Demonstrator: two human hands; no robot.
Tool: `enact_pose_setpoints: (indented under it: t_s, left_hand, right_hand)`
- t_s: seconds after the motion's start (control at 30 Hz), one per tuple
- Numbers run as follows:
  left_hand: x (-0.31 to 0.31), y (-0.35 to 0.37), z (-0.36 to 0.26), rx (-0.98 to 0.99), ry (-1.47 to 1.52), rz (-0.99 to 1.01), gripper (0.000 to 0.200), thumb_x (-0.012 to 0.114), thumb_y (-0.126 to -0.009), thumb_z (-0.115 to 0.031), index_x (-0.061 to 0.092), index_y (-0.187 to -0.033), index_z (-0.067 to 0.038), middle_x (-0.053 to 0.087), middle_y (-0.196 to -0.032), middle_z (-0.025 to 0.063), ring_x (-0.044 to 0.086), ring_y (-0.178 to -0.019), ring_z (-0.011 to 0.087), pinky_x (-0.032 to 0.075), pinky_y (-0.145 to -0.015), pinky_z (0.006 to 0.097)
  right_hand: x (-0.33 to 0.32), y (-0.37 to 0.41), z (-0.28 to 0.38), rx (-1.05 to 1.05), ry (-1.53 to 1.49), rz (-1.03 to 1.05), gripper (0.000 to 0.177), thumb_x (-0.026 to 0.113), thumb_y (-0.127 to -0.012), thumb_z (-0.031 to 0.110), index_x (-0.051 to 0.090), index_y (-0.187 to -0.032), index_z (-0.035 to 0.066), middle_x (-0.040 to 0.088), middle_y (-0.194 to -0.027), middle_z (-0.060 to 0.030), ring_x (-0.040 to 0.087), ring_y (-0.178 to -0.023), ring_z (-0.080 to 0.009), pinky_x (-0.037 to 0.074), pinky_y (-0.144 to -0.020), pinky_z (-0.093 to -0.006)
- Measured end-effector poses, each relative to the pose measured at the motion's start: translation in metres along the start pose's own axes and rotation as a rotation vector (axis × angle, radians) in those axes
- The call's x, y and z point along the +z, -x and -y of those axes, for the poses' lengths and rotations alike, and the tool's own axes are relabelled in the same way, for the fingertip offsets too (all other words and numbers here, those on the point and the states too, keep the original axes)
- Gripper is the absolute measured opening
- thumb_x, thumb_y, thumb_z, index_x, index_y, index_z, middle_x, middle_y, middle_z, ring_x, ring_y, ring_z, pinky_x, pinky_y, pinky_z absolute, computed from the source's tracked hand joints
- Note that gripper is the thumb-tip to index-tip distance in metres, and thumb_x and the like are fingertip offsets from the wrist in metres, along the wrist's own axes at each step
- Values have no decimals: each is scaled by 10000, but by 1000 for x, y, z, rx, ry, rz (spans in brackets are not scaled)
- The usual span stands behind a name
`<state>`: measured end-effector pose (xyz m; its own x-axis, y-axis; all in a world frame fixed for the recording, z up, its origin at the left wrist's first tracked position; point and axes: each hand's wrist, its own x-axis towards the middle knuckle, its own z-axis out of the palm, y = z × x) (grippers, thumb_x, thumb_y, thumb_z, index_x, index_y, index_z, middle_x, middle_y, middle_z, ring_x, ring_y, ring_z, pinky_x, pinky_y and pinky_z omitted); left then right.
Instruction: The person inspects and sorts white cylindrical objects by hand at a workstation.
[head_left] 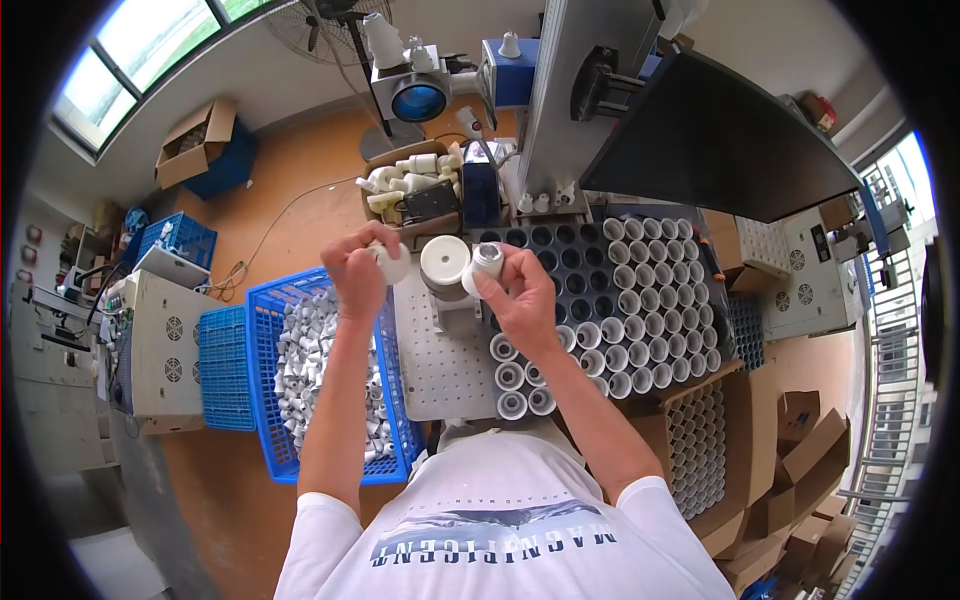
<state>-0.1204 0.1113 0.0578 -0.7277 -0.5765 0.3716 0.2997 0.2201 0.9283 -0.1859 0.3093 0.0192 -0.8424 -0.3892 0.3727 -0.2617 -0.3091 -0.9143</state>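
So the left hand [362,268] is curled around a white plastic cup-shaped piece [392,264], above the perforated metal plate's [436,352] far left corner. The right hand [520,290] pinches a white plastic piece with a metallic top [486,262], fingers partly closed, just beside the round white disc [445,260].
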Motion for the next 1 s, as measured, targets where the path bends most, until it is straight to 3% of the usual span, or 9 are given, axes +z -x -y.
enact_pose_setpoints:
  t_s: [0.1,0.23,0.33,0.53,0.6,0.7,0.77,0.87,1.0]
  left_hand:
    - [-83,28,-4,-26,-319,-194,225,344,-603,-40,552,-592,47,586,-625,78,547,-605,162,441,-642,242]
    - [-209,103,54,-96,-625,-468,244,348,-634,4,583,-678,55,643,-748,105,604,-755,196,459,-789,293]
    - [-245,156,74,-174,-692,-554,279,351,-654,51,600,-780,62,642,-819,112,605,-825,206,453,-871,311]
    - [-179,218,110,-346,-475,-344,313,348,-639,107,612,-790,33,628,-802,83,597,-812,178,446,-872,289]
    - [-144,231,111,-395,-393,-364,317,350,-633,98,612,-799,34,625,-794,94,602,-816,196,450,-862,299]
    - [-118,251,118,-429,-466,-230,311,355,-630,78,606,-811,44,630,-793,118,610,-829,227,454,-861,317]
    - [-108,256,119,-451,-466,-151,306,361,-630,63,603,-817,49,632,-795,134,611,-830,245,457,-857,329]
    - [-88,252,115,-432,-471,-66,304,369,-631,45,602,-826,51,637,-792,154,616,-823,268,461,-848,345]
    - [-62,234,104,-459,-479,49,306,369,-627,58,596,-831,46,635,-805,169,614,-838,280,456,-858,347]
  right_hand:
    - [29,-14,-20,-77,153,87,290,719,-844,126,442,-796,54,634,-1200,-170,609,-1094,-247,459,-895,-333]
    - [36,-15,-41,-195,351,83,340,739,-827,158,423,-778,40,613,-1241,-155,585,-1124,-346,479,-900,-376]
    - [39,-15,-45,-217,362,76,344,737,-831,167,422,-773,43,617,-1233,-154,592,-1110,-336,482,-887,-376]
    - [21,-8,-28,-22,441,163,242,731,-818,156,522,-861,42,596,-1251,-172,585,-1115,-336,458,-903,-378]
    - [-1,5,-30,-167,538,144,246,740,-800,168,546,-887,45,587,-1248,-183,574,-1126,-348,449,-914,-398]
    - [-34,48,-37,-47,903,138,306,761,-738,179,550,-909,37,603,-1105,-177,532,-1153,-356,390,-988,-431]
    - [-46,81,-54,33,1113,293,424,774,-700,270,577,-990,31,597,-1014,-138,499,-1134,-325,317,-1018,-481]
    - [-44,103,-65,96,1377,448,467,759,-701,332,584,-1004,23,592,-985,-125,495,-1067,-312,299,-1011,-523]
    - [-43,101,-75,88,1385,479,478,742,-705,333,576,-1027,21,589,-976,-127,490,-1052,-289,283,-1017,-537]
